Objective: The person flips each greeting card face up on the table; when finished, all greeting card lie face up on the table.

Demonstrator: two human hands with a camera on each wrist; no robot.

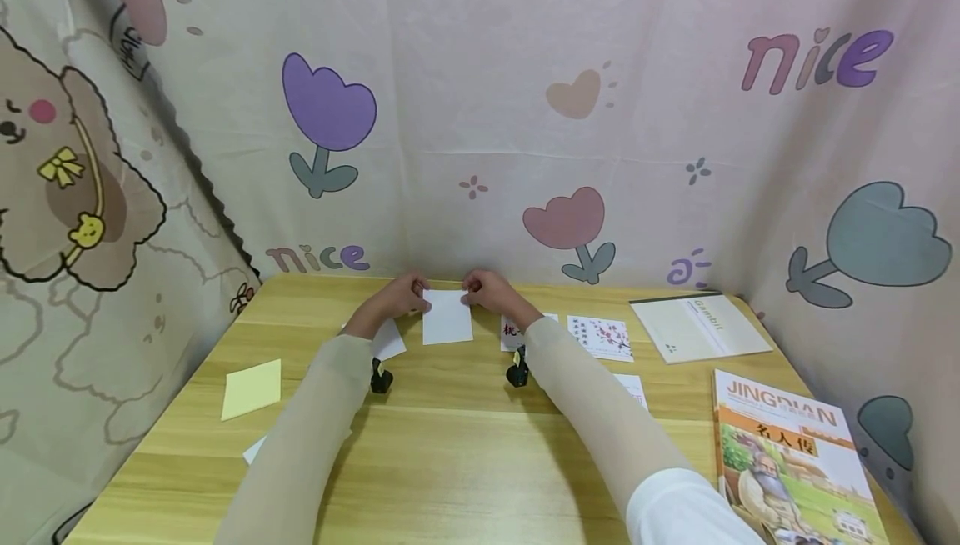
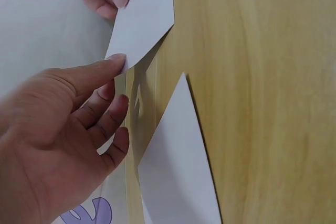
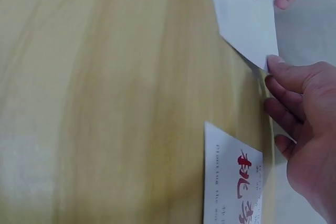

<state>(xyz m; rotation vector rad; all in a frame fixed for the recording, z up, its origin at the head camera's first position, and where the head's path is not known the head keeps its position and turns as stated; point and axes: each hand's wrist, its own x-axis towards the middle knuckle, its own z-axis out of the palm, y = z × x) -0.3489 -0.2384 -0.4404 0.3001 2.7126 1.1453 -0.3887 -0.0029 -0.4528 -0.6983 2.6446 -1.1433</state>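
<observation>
A blank white card point(image 1: 447, 317) is held up by its two far corners near the back edge of the table. My left hand point(image 1: 403, 295) pinches its left corner, thumb on the near face. At the right corner, my right hand point(image 1: 489, 291) pinches it the same way. In the left wrist view the card's lower edge stands a little off the wood, with a shadow under it. Another white card point(image 2: 176, 166) lies below my left hand. A card with red Chinese characters point(image 3: 233, 182) lies beside my right hand, partly covered by the arm in the head view.
A card with a red blossom print point(image 1: 602, 338) and a Gambit notebook point(image 1: 701, 328) lie at the right, with an illustrated book point(image 1: 798, 462) nearer the front. A yellow paper point(image 1: 252, 389) lies at the left. A printed curtain point(image 1: 465, 112) hangs behind the table.
</observation>
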